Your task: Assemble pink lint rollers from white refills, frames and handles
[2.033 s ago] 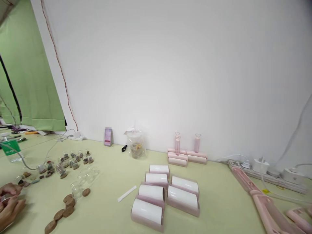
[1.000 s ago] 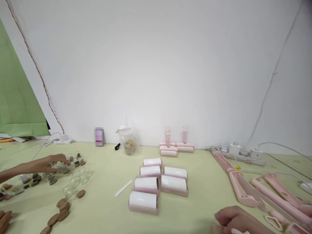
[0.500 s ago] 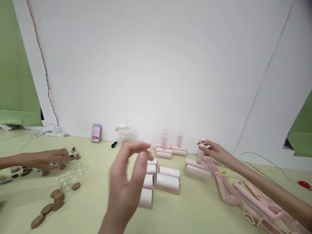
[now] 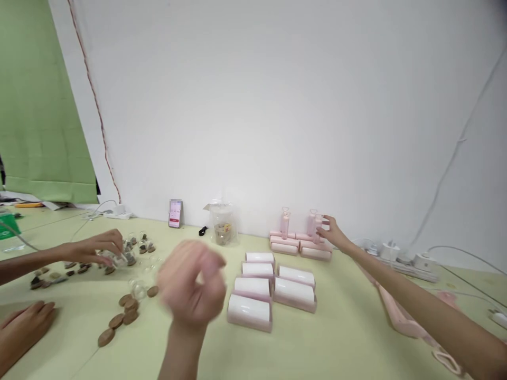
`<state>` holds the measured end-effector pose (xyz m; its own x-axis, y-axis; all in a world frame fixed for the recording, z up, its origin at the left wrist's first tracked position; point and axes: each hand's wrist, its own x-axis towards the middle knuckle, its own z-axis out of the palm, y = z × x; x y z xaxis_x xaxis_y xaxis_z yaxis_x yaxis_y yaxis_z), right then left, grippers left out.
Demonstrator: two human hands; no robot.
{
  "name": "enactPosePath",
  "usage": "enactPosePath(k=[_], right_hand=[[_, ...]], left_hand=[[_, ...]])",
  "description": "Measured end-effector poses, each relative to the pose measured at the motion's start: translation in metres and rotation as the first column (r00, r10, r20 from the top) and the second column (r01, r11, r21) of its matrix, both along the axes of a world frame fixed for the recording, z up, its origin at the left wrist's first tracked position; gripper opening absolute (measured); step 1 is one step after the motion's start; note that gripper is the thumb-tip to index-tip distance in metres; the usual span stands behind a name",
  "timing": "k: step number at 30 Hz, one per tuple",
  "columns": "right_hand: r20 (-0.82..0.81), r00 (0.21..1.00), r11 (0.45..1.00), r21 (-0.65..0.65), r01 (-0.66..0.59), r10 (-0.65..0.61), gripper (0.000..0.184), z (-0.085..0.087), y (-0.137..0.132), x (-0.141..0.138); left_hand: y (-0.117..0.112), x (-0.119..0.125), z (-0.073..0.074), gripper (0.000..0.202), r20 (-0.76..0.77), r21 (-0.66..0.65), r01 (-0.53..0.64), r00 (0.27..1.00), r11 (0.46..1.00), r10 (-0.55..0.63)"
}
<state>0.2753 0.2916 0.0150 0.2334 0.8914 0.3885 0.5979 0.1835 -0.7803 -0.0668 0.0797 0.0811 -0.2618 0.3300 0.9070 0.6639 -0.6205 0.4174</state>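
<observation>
Grip: left hand (image 4: 192,287) raised in the middle foreground, blurred, fingers curled in toward the thumb; cannot tell how tightly they close. Right hand (image 4: 335,232) reaches in from the right edge, its fingers and thumb closed on the upright handle (image 4: 318,230) of a pink roller, whose base with its pale roll (image 4: 316,251) lies at the front right of a small cluster near the wall (image 4: 253,105). Sweep from left: green curtain (image 4: 39,95); below it, a bottle (image 4: 10,232) with a green label, cut by the edge. Co-worker's near hand (image 4: 27,330) rests on the pale green table (image 4: 328,343); co-worker's far hand (image 4: 101,248) is among small stones and clear domes, fingers at a clear piece (image 4: 119,262). Brown discs (image 4: 116,321) trail diagonally on the near side. Then a phone (image 4: 175,214), upright, screen lit; a small black loop (image 4: 203,231); a clear bag (image 4: 222,227) with a container in it. Next, six white rolls (image 4: 293,290) in pink covers, lying in two columns: four left, two right. Behind them, the other pink rollers (image 4: 284,247), handles upright, just left of the held one. Far right, power strip (image 4: 415,272) with white plugs; pink parts (image 4: 402,314) lie partly behind the right forearm.
</observation>
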Motion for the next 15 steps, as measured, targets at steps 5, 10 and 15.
enactPosePath(k=[5, 10, 15], right_hand=[[0.059, 0.994, 0.982, 0.159, -0.101, 0.093, 0.031, -0.014, -0.064, -0.021], [0.387, 0.822, 0.836, 0.192, -0.514, 0.417, 0.026, -0.040, -0.168, -0.043], [0.683, 0.375, 0.600, -0.116, -0.792, 0.626, 0.043, -0.049, -0.226, -0.066]], left_hand=[[0.040, 0.003, -0.063, 0.046, -0.302, -0.732, 0.053, 0.868, 0.679, -0.393], [0.032, -0.011, -0.146, 0.068, -0.175, -0.910, 0.026, 0.881, 0.413, -0.440], [0.002, -0.014, -0.151, 0.028, 0.014, -0.844, 0.253, 0.891, 0.472, -0.453]])
